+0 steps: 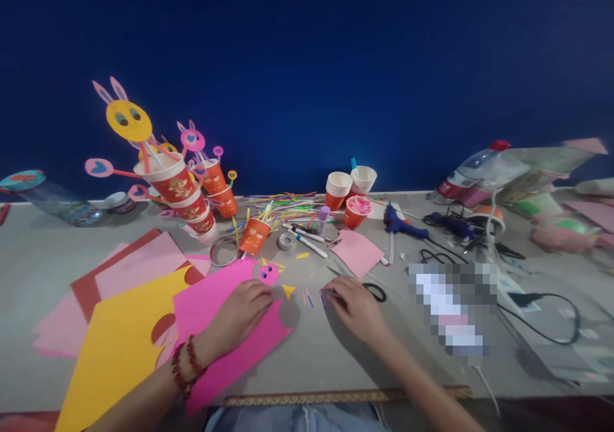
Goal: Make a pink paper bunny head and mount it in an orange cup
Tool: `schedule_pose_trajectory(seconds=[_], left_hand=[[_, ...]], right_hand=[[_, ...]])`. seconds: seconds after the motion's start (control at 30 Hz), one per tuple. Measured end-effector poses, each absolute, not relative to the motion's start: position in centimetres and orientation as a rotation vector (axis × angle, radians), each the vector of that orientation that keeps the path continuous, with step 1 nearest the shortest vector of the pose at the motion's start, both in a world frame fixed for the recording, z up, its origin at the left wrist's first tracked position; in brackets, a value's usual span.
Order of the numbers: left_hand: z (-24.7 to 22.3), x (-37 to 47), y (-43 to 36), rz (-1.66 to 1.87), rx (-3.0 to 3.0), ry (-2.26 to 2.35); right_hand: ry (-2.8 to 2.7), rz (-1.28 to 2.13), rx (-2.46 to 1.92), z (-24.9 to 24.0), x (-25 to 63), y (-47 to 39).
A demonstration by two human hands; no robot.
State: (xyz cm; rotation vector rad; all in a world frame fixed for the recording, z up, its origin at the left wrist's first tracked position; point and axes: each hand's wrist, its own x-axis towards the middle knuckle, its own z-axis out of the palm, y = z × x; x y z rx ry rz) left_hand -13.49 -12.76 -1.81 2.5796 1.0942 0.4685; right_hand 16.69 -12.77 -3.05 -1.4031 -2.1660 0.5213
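Observation:
My left hand, with a red bead bracelet, rests on a bright pink paper sheet, its fingers low and loosely stretched forward. Just beyond its fingertips lies a round pink paper face with drawn eyes. My right hand is bent over the grey table, thumb and forefinger closing at a small pink-and-blue paper ear. A similar ear lies to the left of it. Scissors lie partly hidden behind my right hand. Yellow paper scraps are between the hands.
Yellow card and pink sheets spread leftward. Decorated paper cups stand behind them. A small cup, tape roll, markers and glue stick occupy the middle. A glue gun, cables and a bottle stand right.

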Motion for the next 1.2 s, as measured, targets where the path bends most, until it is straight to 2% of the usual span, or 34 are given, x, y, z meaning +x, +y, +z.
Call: schedule_pose_trajectory(seconds=[0.23,0.6,0.77,1.2], left_hand=[[-2.1,-16.5,-11.4,0.528,2.472,1.338],[-2.9,-12.3,-9.0,0.311,2.559,1.680],[-2.6,-12.1,-8.5,0.252,2.474,1.678],[-2.5,-11.3,-8.4,0.420,2.370,1.526]], right_hand=[[-2.078,0.505,-1.368,-3.4,17.0,-13.0],[-2.038,0.504,-1.347,-3.3,16.9,-13.1],[-2.015,0.518,-1.371,-3.5,17.2,-13.5],[-2.027,0.581,-1.354,-3.8,16.8,-13.6]])
